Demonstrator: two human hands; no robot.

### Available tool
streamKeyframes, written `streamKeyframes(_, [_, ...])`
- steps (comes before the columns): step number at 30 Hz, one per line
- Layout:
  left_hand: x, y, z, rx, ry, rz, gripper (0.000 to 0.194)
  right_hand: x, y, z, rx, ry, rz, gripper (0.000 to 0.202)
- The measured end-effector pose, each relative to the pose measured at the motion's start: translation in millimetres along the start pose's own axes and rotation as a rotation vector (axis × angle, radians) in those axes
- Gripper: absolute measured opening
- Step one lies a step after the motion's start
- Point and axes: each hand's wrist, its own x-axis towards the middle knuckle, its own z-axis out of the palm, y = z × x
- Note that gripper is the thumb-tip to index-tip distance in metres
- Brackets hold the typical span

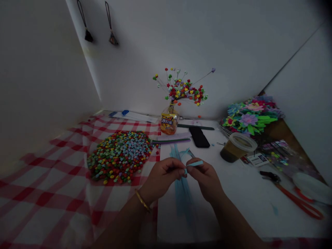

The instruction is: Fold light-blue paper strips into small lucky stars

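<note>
Between the fingertips of both hands is a light blue paper strip (pixel 196 164), its free end sticking out to the right. My left hand (pixel 168 172) pinches the small folded end, which is mostly hidden by the fingers. With thumb and forefinger my right hand (pixel 203 174) grips the strip close beside it. Beneath and between the hands, a bundle of light blue paper strips (pixel 183 197) lies lengthwise on the white surface. Left of my left hand spreads a big heap of small folded paper stars (pixel 121 155) in many colours.
A bottle (pixel 168 123) holding stars on wires stands at the back, near a black phone (pixel 199 137). Rightward are a lidded tub of dark liquid (pixel 237 148), colourful fuzzy flowers (pixel 252 116) and pliers with an orange handle (pixel 298 202). A red-and-white checked cloth (pixel 59 197) covers the left.
</note>
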Motion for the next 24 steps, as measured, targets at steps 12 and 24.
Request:
streamKeyframes(12, [1.5, -5.7, 1.2, 0.015, 0.146, -0.059, 0.008, 0.0, -0.6, 2.6, -0.278, 0.147, -0.114, 0.008])
streamKeyframes(24, [-0.2, -5.1, 2.5, -0.087, 0.126, -0.06, 0.015, -1.2, 1.7, 0.3, -0.097, 0.132, -0.044, 0.013])
